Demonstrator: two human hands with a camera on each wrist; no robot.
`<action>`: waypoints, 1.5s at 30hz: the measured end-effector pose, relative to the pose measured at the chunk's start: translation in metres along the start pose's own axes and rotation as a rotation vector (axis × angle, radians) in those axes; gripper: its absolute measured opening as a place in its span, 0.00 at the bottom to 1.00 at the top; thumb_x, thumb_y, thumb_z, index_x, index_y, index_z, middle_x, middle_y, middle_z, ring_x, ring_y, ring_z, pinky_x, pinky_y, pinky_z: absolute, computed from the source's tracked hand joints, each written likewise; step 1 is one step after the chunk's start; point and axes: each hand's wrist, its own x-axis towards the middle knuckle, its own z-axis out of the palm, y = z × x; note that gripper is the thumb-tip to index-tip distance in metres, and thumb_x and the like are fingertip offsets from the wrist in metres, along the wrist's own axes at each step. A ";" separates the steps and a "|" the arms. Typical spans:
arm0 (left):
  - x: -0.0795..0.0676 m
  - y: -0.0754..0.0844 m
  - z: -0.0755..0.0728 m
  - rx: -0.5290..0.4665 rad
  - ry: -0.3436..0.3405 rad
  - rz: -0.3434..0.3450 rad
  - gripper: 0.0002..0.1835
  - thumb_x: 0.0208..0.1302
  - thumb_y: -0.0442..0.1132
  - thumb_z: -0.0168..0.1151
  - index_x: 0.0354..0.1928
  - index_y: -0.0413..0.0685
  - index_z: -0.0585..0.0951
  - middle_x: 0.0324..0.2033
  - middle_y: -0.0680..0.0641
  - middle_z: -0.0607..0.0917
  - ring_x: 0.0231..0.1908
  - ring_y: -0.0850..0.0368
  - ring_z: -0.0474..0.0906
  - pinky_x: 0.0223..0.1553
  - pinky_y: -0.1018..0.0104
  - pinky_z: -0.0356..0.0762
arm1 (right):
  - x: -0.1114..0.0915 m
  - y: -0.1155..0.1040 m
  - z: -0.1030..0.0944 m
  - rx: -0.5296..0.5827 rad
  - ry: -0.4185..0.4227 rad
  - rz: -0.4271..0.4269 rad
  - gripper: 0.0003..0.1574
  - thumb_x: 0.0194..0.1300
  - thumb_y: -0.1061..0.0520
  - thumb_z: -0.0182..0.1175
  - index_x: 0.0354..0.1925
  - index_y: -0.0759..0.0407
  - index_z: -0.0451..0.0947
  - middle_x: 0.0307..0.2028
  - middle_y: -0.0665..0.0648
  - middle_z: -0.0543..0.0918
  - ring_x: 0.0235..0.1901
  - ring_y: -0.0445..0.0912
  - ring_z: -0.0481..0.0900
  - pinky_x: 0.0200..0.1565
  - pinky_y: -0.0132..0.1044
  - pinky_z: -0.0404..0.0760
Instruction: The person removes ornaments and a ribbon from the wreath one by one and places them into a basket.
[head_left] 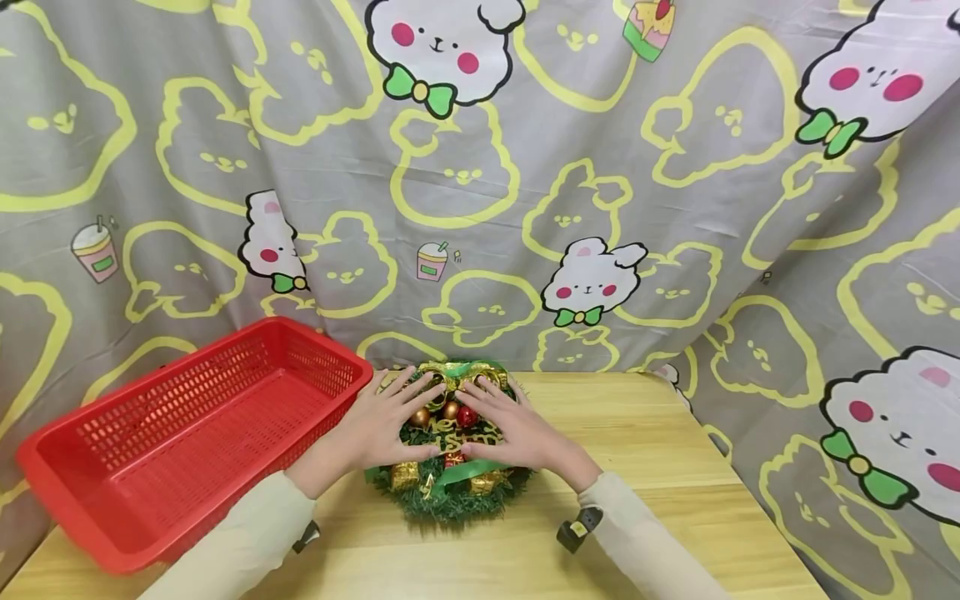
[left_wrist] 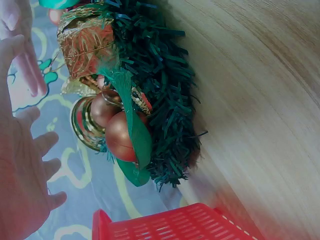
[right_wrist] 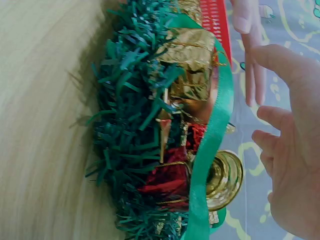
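A green tinsel Christmas wreath lies on the wooden table. Gold lettering, shiny baubles, a green ribbon, gold and red foil parcels and gold bells decorate it. Above its left half is my left hand, fingers spread and straight. My right hand mirrors it over the right half, and in the head view the two thumbs point at each other with a small gap. Both wrist views show air between the palms and the decorations. Part of the lettering and upper decorations is hidden beneath my hands.
On the left of the table stands a red plastic basket with perforated sides, close beside the wreath and my left forearm. A grey cartoon-print curtain hangs behind the wooden table and along its right side.
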 end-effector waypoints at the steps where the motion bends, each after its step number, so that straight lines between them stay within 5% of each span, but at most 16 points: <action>1: 0.000 0.000 0.000 0.001 0.004 0.002 0.50 0.60 0.79 0.52 0.80 0.65 0.58 0.79 0.51 0.59 0.79 0.42 0.52 0.75 0.35 0.50 | 0.000 0.001 -0.002 0.011 -0.002 0.007 0.52 0.70 0.26 0.51 0.81 0.43 0.50 0.81 0.47 0.50 0.82 0.53 0.43 0.75 0.69 0.35; 7: 0.000 -0.002 0.002 -0.028 0.016 0.010 0.49 0.61 0.76 0.55 0.79 0.63 0.60 0.78 0.48 0.62 0.79 0.41 0.52 0.75 0.34 0.50 | -0.004 0.011 -0.012 0.082 0.017 0.024 0.52 0.69 0.33 0.60 0.81 0.40 0.50 0.81 0.50 0.52 0.82 0.54 0.43 0.75 0.69 0.36; 14: -0.001 -0.005 0.009 -0.046 0.035 0.006 0.48 0.60 0.73 0.59 0.79 0.62 0.62 0.77 0.47 0.64 0.78 0.40 0.54 0.74 0.32 0.50 | -0.012 0.034 -0.019 0.194 0.082 0.050 0.52 0.63 0.47 0.71 0.79 0.50 0.59 0.79 0.54 0.58 0.81 0.57 0.48 0.74 0.71 0.39; 23: -0.002 -0.007 0.013 -0.051 0.035 0.002 0.48 0.61 0.74 0.58 0.79 0.63 0.61 0.78 0.48 0.62 0.78 0.40 0.54 0.74 0.31 0.47 | -0.020 0.066 -0.025 0.371 0.110 0.095 0.43 0.62 0.57 0.72 0.73 0.59 0.69 0.74 0.61 0.68 0.79 0.61 0.52 0.74 0.63 0.53; 34: -0.004 -0.010 0.016 -0.066 0.034 0.000 0.48 0.61 0.72 0.59 0.79 0.61 0.61 0.78 0.47 0.62 0.78 0.40 0.54 0.75 0.31 0.46 | -0.025 0.090 -0.015 0.411 0.045 0.112 0.34 0.61 0.60 0.72 0.65 0.62 0.77 0.68 0.64 0.76 0.70 0.63 0.70 0.70 0.60 0.66; 45: -0.005 -0.009 0.018 -0.076 0.036 0.007 0.47 0.62 0.72 0.58 0.79 0.61 0.62 0.78 0.47 0.63 0.78 0.40 0.56 0.74 0.31 0.45 | -0.022 0.104 -0.003 0.405 0.161 0.214 0.38 0.59 0.59 0.73 0.67 0.62 0.75 0.67 0.65 0.76 0.70 0.65 0.69 0.69 0.67 0.63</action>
